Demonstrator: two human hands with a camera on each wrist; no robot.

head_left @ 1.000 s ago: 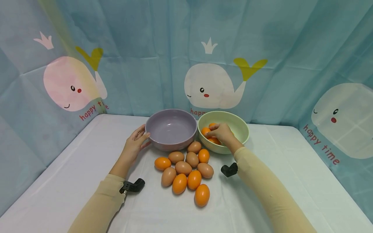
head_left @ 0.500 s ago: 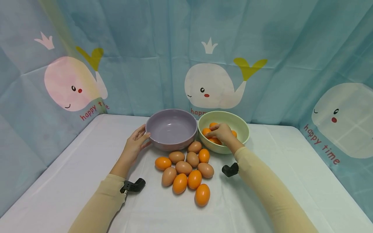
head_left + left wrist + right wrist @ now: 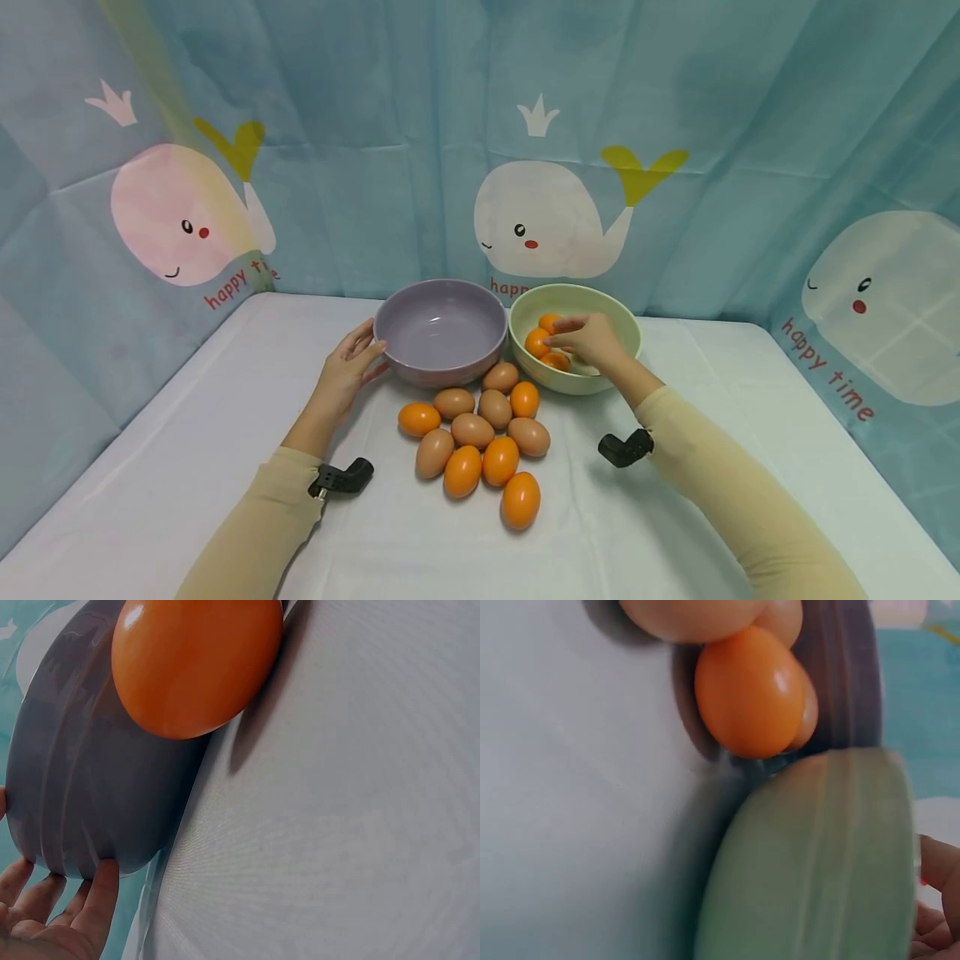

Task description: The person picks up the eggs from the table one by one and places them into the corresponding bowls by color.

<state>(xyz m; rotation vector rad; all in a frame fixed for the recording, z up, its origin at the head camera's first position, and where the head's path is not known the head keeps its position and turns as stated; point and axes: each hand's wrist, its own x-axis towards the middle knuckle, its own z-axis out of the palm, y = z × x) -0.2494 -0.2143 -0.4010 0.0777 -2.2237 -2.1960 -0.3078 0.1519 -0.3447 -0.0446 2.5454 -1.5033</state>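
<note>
My left hand holds the side of a purple bowl, thumb over the rim and fingers on the outer wall; in the left wrist view several fingertips touch that wall. To its right stands a light green bowl with several orange eggs inside. Over this bowl is my right hand, its fingertips by the orange eggs and no egg visible between them. The right wrist view shows its thumb and fingers apart beyond the green rim. The hand hides part of the bowl's inside.
In front of the bowls lies a group of brown eggs and orange eggs on the white tablecloth. One brown egg lies close against the purple bowl. A blue whale-print curtain hangs behind.
My right hand has drawn back to the right inside the green bowl, its fingertips coming away from an orange egg, which has shifted slightly right. My left hand stays on the purple bowl.
</note>
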